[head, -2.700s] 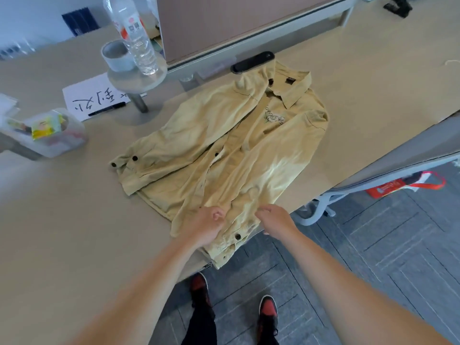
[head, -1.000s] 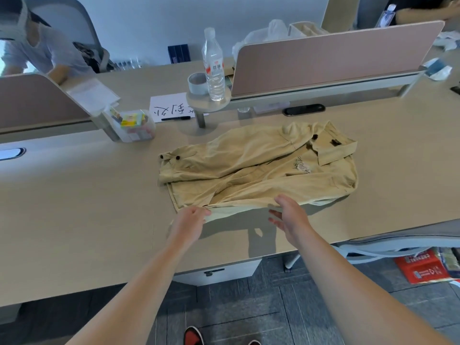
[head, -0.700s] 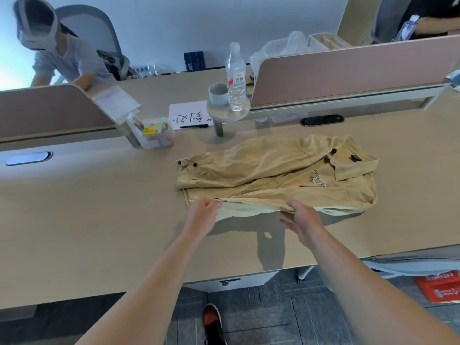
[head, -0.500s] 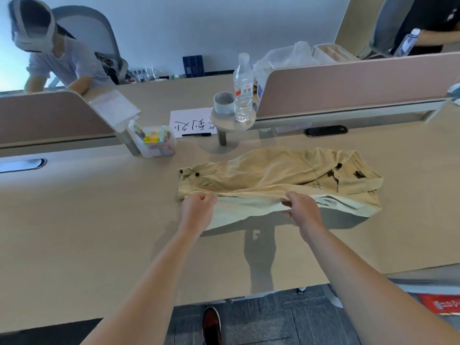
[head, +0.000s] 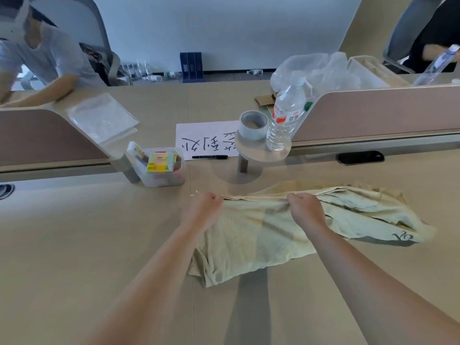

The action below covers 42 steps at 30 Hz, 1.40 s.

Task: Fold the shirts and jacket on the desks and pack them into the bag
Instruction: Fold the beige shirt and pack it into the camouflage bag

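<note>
My two forearms reach forward side by side over the desk (head: 74, 245). The pale yellow shirt (head: 249, 235) lies on it, doubled over, under and between my wrists. My left hand (head: 202, 207) is curled knuckles-up, gripping the shirt's far edge at its left end. My right hand (head: 305, 207) clasps the same edge nearer the middle, fingers curled in. Beyond are a clear box (head: 159, 175), then a tape roll (head: 253, 125) and water bottle (head: 286, 118) on a small round stand (head: 261, 151).

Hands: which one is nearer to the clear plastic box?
The left hand, gripping the tan garment at its left end; the right hand grips farther from the box.
</note>
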{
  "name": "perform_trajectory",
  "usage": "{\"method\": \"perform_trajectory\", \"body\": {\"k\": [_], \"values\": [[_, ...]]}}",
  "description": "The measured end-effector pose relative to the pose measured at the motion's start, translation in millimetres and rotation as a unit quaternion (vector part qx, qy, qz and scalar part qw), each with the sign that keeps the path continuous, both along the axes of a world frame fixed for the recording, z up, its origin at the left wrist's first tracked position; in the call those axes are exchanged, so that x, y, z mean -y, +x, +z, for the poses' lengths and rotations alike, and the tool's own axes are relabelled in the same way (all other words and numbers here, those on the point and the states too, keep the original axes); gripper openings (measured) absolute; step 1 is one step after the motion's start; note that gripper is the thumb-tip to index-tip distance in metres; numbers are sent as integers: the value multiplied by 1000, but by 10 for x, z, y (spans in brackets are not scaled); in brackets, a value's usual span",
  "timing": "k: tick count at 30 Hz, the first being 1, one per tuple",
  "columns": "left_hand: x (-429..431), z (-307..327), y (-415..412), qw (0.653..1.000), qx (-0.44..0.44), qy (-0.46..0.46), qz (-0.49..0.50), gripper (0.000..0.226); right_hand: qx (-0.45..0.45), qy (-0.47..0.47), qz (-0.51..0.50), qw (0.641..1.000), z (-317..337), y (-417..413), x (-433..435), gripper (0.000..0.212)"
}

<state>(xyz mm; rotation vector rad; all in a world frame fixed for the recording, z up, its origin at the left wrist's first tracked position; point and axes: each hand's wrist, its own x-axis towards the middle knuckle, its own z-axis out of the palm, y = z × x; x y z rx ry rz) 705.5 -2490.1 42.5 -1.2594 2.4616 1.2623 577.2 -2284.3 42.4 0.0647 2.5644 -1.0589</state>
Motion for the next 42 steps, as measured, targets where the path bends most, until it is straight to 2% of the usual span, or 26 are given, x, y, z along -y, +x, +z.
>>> {"method": "perform_trajectory", "body": {"k": [5, 8, 10, 12, 15, 16, 19, 22, 26, 32, 36, 39, 42], "values": [[239, -354, -244, 1000, 13, 0, -12, 26, 4, -31, -25, 999, -315, -197, 261, 27], [363, -553, -343, 999, 10, -28, -42, 26, 29, -72, -48, 996, -489, -283, 340, 17], [423, -663, -359, 997, 11, -37, -61, 27, 73, -99, -38, 992, -650, -360, 356, 37], [457, -796, -348, 997, 11, -28, -75, 18, 116, -117, 12, 986, -799, -409, 343, 48], [492, -930, -285, 998, -8, -20, -66, 15, 147, -150, 24, 978, -819, -366, 312, 76], [500, -922, -273, 998, -10, -23, -65, 12, 144, -164, 22, 976, -782, -338, 292, 75], [454, -821, -274, 998, -8, -29, -48, 25, 119, -184, -4, 976, -629, -269, 193, 63], [159, -555, -353, 994, -34, -81, -72, 34, 55, -138, -17, 989, -428, -195, 41, 49], [-455, -294, -614, 983, -86, 7, -159, 30, -12, -92, -32, 995, -148, -156, -249, 39], [-1295, -15, -1164, 969, -100, 73, -212, 25, -24, -89, -91, 992, 113, -380, -994, 26], [-1843, 70, -1537, 963, -99, 112, -224, 21, -17, -125, -148, 981, 46, -642, -1526, 34], [-2204, 43, -1855, 947, -119, 134, -265, 29, -29, -159, -202, 966, -55, -857, -1856, 43], [-2485, -4, -2213, 933, -118, 111, -321, 33, -45, -142, -223, 963, -210, -1107, -2181, 56]]}}
